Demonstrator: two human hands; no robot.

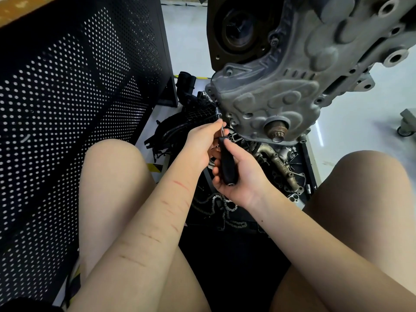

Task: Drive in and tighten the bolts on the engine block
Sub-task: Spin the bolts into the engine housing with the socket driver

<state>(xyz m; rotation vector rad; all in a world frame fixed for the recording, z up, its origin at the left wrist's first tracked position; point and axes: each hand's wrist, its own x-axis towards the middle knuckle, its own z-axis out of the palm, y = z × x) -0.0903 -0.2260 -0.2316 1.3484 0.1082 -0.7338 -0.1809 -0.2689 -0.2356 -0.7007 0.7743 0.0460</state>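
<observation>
The grey engine block [281, 86] hangs in front of me, its cast cover facing down toward my knees. A driver tool [227, 163] with a black handle and a thin metal shaft points up at a bolt [218, 113] on the cover's lower left edge. My right hand [238, 174] grips the black handle from below. My left hand [202, 143] pinches the metal shaft just under the socket tip. A rusty crank stub [276, 131] sticks out of the cover to the right of the tool.
A black perforated metal panel [74, 109] stands close on the left. Below the engine a black tray [308, 161] holds loose parts, a timing chain [216, 206] and a plastic manifold [180, 129]. My bare knees flank the hands. A caster wheel [405, 129] sits at the far right.
</observation>
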